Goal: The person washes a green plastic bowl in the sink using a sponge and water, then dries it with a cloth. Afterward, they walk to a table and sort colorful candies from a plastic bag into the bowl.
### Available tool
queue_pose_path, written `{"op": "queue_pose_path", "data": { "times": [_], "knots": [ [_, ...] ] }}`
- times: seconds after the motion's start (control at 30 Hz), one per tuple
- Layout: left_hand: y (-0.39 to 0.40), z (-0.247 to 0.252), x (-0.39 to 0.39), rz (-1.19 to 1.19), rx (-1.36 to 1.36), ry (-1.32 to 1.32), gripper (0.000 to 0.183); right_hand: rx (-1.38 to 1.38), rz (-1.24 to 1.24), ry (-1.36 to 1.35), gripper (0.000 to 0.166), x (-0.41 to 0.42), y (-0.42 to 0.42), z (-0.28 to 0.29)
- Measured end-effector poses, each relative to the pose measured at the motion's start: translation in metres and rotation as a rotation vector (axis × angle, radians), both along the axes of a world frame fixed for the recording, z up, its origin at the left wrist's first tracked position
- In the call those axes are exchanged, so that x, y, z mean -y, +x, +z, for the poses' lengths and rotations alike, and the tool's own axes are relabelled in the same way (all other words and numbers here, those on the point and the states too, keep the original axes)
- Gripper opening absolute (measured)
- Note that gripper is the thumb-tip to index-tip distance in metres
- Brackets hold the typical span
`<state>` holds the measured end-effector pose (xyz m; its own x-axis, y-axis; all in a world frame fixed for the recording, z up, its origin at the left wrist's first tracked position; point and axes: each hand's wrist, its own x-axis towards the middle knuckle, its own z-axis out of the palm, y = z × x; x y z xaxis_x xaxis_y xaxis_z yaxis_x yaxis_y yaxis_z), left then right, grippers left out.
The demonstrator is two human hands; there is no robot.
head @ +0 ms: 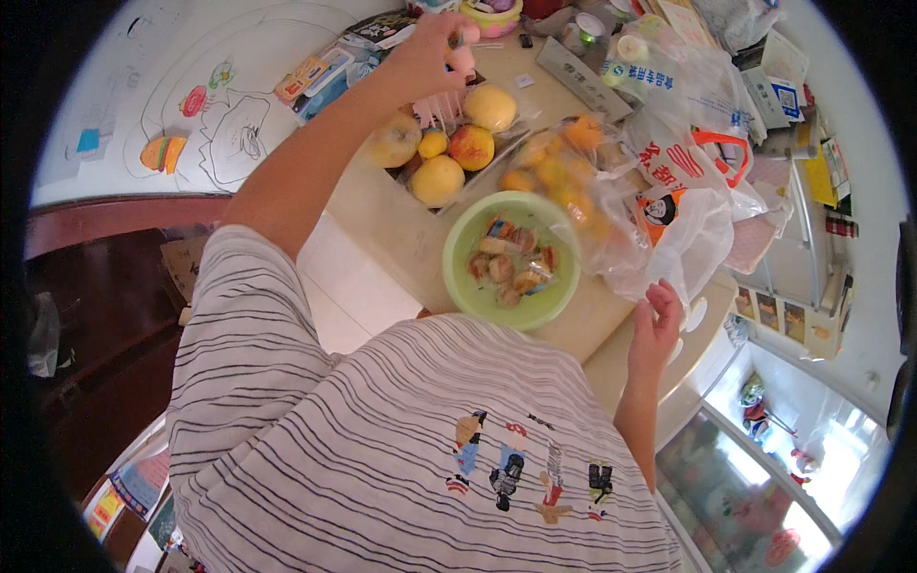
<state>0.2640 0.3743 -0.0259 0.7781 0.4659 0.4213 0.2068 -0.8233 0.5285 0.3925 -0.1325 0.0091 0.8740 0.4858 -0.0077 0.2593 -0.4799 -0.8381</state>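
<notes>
My left hand (448,54) reaches over the far side of the table, its fingers curled around a small wrapped item (455,41) that is mostly hidden. Just below it lies a clear plastic tray of fruit (437,179), with apples, yellow fruit and a red-yellow peach-like fruit. Close to my body stands a light green plastic bowl (458,286) holding several small wrapped snacks (501,268). At the table's right edge, my right hand (658,315) has its fingers loosely bent and apart, beside the white plastic bag (688,251); whether it touches the bag is unclear.
A clear bag of orange citrus fruit (559,172) lies behind the bowl. Farther right are a printed food bag (666,79) and a long grey box (584,79). Packets (322,79) lean by the drawn-on wall at left. A pink and yellow basket (494,18) stands at the back.
</notes>
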Motion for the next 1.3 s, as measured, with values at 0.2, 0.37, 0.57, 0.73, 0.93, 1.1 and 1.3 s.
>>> {"op": "queue_pose_path", "data": {
  "times": [0.2,0.37,0.57,0.73,0.93,1.1,1.3],
  "knots": [
    [-0.047,0.036,0.128,-0.331,0.050,-0.339,0.064,-0.006,0.021,0.033,0.028,-0.007,-0.004,0.008],
    [-0.079,-0.007,0.228,-0.521,-0.258,-0.374,0.056,-0.040,0.078,0.042,0.029,-0.007,-0.011,-0.003],
    [-0.044,0.020,0.174,-0.126,-0.242,-0.215,0.046,-0.019,0.076,0.045,0.030,-0.004,-0.013,-0.003],
    [-0.054,-0.001,0.104,0.131,-0.585,0.297,0.035,-0.056,0.051,-0.007,0.031,0.004,-0.017,-0.007],
    [-0.063,0.001,0.096,-0.010,-0.630,0.284,0.031,-0.023,0.009,-0.047,0.027,0.019,-0.020,-0.011],
    [-0.068,-0.009,0.088,-0.055,-0.497,0.370,0.031,-0.075,-0.027,-0.051,0.026,0.020,-0.020,-0.011],
    [-0.052,0.031,0.071,-0.159,-0.623,-0.042,0.039,-0.070,-0.010,-0.038,0.029,0.013,-0.018,-0.011]
  ]
}}
